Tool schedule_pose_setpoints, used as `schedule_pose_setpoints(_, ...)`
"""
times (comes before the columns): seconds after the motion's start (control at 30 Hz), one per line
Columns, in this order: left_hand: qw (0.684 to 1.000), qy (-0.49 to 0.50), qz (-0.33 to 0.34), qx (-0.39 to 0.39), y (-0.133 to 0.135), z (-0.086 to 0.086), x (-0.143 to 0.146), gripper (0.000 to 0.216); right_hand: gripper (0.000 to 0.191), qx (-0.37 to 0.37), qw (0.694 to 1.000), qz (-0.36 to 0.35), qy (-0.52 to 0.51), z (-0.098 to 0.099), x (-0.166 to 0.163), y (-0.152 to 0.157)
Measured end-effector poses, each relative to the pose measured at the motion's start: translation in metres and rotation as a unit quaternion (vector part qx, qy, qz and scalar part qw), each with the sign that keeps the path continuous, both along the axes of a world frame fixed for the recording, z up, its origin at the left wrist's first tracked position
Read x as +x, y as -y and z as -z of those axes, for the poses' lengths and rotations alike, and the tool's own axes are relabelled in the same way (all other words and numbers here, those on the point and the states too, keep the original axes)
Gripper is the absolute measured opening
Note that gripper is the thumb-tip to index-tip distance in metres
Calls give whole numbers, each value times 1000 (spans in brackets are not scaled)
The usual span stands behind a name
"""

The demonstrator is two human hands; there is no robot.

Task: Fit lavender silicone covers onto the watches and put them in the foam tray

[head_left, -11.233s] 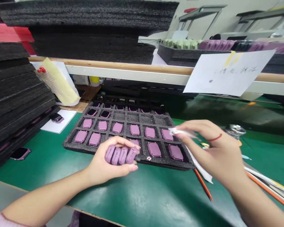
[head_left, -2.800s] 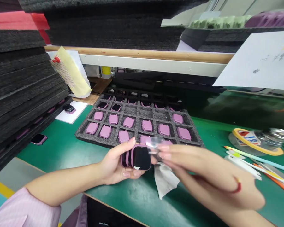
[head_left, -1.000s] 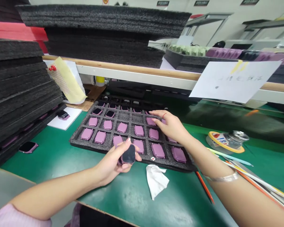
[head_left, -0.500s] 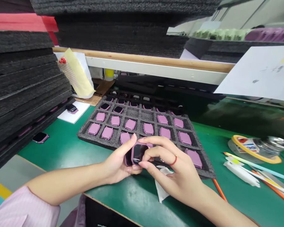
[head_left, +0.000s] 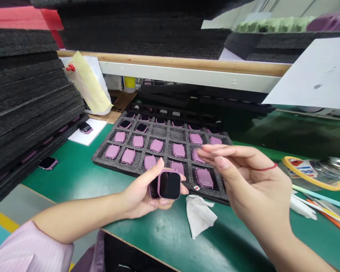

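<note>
Head view: the left hand (head_left: pixel 143 194) grips watches (head_left: pixel 169 185) near the tray (head_left: pixel 116 168). I can't tell if the right hand (head_left: pixel 253 185) pinches anything. Likely working on the front watch; next needs steady holding.

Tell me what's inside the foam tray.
The foam tray holds purple watches, mostly screen up toward the back, purple side up nearer the front. The right hand covers its near right corner, so whatever lies there can't be seen.
</note>
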State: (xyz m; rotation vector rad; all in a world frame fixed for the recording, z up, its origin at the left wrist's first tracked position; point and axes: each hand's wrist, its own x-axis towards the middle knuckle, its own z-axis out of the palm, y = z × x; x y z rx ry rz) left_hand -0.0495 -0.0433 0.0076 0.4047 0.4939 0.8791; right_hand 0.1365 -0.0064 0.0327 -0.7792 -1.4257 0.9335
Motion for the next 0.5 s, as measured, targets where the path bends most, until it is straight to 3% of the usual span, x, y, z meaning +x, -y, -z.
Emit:
schedule_pose_setpoints(0.13,1000,1,3,6,-1,-1,-2,48,18,16,1000,3,16,-1,3,-1)
schedule_pose_setpoints(0.3,1000,-4,6,23,-1,-1,-3,45,7,58,997,27,54,-2,4,0)
schedule_pose_setpoints(0.4,999,-2,9,35,-1,-1,-2,45,10,154,980,62,113,-1,7,0)
schedule_pose_setpoints(0.5,999,-4,11,44,-1,-1,-2,44,18,274,938,45,208,0,13,2)
